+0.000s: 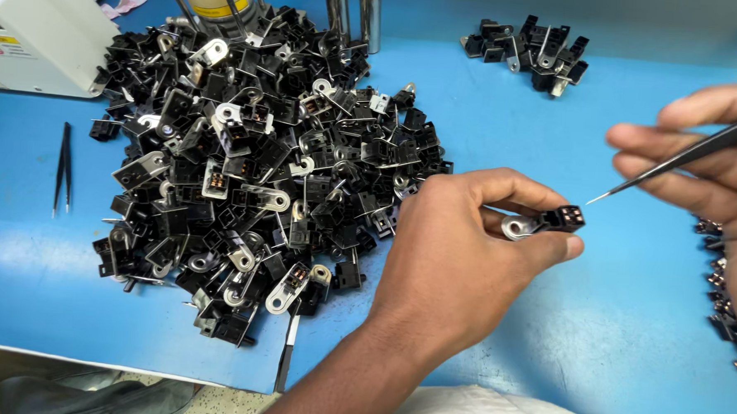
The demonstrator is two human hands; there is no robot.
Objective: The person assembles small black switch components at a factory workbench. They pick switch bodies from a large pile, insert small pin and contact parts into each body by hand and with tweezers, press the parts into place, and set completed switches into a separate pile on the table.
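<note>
Inspection step in hand: left hand (458,252), grip clamped on a black connector (560,219) held above the blue counter (612,325) near its front edge, right hand (710,164) pinching tweezers (685,155) just short of its face; next move likely demands fine tip alignment.

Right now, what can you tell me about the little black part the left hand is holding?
The part is a small black block, plastic by its look, with a shiny metal tab with a round end sticking out of one side. Its open face shows small coppery contacts inside. The left hand pinches it between thumb and fingers, lifted above the blue table, lying roughly level. The tweezers in the right hand point at it, their tip close but not touching.
</note>
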